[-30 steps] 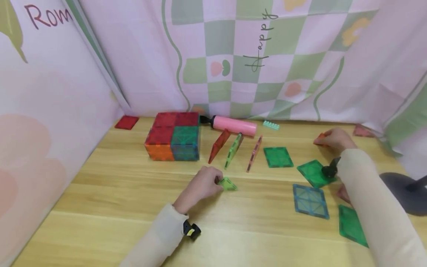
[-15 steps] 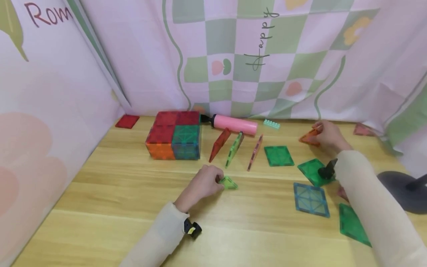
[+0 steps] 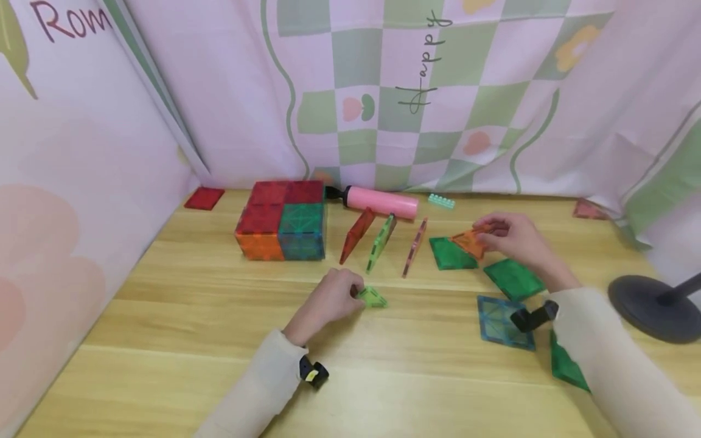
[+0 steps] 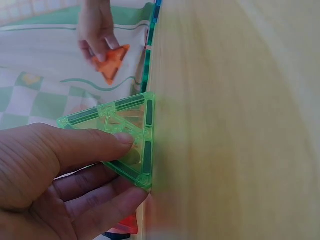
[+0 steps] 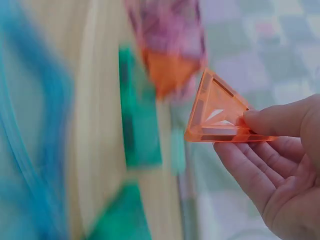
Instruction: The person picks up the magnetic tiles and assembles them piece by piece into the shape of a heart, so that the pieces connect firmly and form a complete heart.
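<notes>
My left hand (image 3: pixel 330 299) pinches a light green triangular magnetic tile (image 4: pixel 120 114), which stands on the table. My right hand (image 3: pixel 517 243) holds an orange triangular magnetic tile (image 5: pixel 214 117) between thumb and fingers, raised off the table. In the head view, the orange tile overlaps the corner of a flat green square tile (image 3: pixel 448 255). Between the hands, a red tile (image 3: pixel 357 236), a light green tile (image 3: pixel 380 244) and a pink tile (image 3: pixel 414 248) stand on edge in a row. Another green tile (image 3: pixel 513 280) and a blue tile (image 3: pixel 493 319) lie below the right hand.
A block of red, orange, green and blue tiles (image 3: pixel 268 210) stands at back left, beside a pink pump (image 3: pixel 381 202). A red tile (image 3: pixel 204 198), teal toy brick (image 3: pixel 441 201) and pink tile (image 3: pixel 590 209) lie along the back. A black round base (image 3: pixel 646 309) stands right.
My right hand has carried the orange tile leftward from the back right, lifting it to the green square tile. The left hand has kept its place with the light green tile.
</notes>
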{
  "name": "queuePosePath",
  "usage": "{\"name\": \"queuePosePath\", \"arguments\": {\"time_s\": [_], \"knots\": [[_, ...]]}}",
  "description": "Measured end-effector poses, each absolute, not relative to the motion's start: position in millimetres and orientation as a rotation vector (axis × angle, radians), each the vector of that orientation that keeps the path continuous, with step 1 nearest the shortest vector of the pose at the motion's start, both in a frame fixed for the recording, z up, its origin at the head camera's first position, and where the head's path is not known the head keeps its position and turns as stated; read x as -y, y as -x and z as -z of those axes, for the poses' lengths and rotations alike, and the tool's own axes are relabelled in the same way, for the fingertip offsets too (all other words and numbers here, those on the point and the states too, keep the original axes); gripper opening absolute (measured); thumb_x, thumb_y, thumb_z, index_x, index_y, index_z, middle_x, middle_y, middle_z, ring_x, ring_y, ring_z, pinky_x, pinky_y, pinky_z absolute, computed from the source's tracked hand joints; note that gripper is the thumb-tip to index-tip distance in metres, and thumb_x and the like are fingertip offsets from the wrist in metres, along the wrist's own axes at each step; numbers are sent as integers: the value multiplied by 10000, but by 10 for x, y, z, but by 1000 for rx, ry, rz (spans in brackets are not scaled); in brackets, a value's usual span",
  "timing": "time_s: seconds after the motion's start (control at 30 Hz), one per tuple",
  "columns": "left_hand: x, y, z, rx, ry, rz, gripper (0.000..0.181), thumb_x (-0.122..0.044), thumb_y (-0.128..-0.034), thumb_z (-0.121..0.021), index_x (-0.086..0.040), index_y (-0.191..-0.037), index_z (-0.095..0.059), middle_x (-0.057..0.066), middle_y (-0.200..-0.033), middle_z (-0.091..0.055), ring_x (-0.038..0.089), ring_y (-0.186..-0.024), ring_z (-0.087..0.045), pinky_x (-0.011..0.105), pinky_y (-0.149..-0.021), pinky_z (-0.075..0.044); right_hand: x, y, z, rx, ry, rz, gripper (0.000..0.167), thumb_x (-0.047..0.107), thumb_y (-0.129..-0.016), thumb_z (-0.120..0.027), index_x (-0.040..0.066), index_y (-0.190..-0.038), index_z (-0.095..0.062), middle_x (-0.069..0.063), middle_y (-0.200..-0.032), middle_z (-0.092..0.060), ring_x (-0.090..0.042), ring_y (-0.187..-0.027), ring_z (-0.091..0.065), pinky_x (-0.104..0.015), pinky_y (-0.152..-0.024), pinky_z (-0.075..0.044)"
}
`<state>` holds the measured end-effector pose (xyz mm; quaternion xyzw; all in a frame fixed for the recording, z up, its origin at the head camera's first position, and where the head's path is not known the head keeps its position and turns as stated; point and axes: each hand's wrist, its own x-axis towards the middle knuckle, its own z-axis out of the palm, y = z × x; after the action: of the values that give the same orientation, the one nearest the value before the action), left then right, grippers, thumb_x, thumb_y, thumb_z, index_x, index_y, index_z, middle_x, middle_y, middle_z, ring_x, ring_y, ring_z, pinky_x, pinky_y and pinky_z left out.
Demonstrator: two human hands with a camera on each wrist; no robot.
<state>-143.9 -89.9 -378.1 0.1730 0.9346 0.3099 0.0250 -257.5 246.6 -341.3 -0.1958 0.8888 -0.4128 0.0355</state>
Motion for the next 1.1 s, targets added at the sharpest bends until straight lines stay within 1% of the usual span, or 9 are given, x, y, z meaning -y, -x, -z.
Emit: {"name": "queuePosePath", "arguments": {"time_s": [0.1,0.13,0.2,0.33,0.4,0.53,0.63,0.73,1.1], "knots": [[900,1443,3772,-2875,-537,-964,160,-59,-780,-744,-91,-672,-630,-14,-666,-608,86,-588,-452,206,-577,-405,-2341,2373,3366,-2694,605,1328,257,59,-897,-635,-72,-1115,-601,-61,-963,-693,35,-773,-634,-257,-630,-559],[901,1444,3766,-2874,-536,-963,153,-58,-780,-745,-90,-678,-636,-13,-669,-609,87,-591,-454,206,-578,-403,-2299,2315,3350,-2686,615,1340,252,63,-893,-642,-66,-1106,-605,-44,-942,-693,29,-771,-636,-261,-627,-558],[907,1447,3755,-2871,-536,-960,148,-61,-786,-741,-91,-683,-638,-17,-669,-605,88,-593,-452,207,-579,-400,-2221,2208,3331,-2665,622,1360,244,63,-886,-651,-62,-1089,-603,-45,-921,-691,21,-776,-640,-268,-631,-559],[916,1451,3750,-2876,-547,-941,183,-70,-793,-737,-98,-663,-610,-29,-638,-556,93,-583,-423,205,-569,-371,-2070,2021,3344,-2596,628,1376,223,54,-877,-659,-50,-1060,-586,-161,-979,-672,11,-829,-638,-278,-689,-562],[919,1450,3753,-2879,-560,-934,205,-70,-795,-735,-96,-651,-592,-32,-621,-525,97,-577,-405,205,-563,-354,-1987,1946,3379,-2555,638,1385,205,39,-867,-664,-45,-1033,-578,-193,-999,-662,-17,-845,-644,-288,-711,-563],[915,1438,3766,-2876,-598,-935,199,-65,-803,-730,-84,-660,-593,-35,-614,-498,98,-575,-392,202,-559,-341,-1808,1825,3475,-2505,704,1391,145,-7,-837,-681,-22,-943,-583,-181,-973,-649,-112,-855,-665,-279,-722,-559],[906,1430,3776,-2872,-616,-949,193,-62,-808,-724,-86,-667,-596,-33,-615,-495,98,-576,-394,199,-556,-340,-1677,1760,3550,-2513,807,1387,137,-42,-805,-701,-9,-879,-590,-159,-935,-652,-188,-861,-682,-259,-730,-554],[896,1424,3776,-2876,-614,-965,212,-55,-805,-723,-90,-652,-581,-28,-606,-493,100,-570,-395,202,-552,-342,-1561,1712,3611,-2503,871,1408,143,-63,-791,-704,-10,-847,-584,-153,-916,-652,-245,-866,-685,-272,-745,-557],[890,1419,3793,-2883,-634,-959,121,-54,-799,-734,-82,-707,-660,-10,-652,-600,93,-583,-454,208,-563,-406,-1351,1620,3831,-2494,875,1494,168,-91,-774,-700,7,-809,-567,-118,-865,-637,-198,-818,-668,-232,-751,-545]]}}
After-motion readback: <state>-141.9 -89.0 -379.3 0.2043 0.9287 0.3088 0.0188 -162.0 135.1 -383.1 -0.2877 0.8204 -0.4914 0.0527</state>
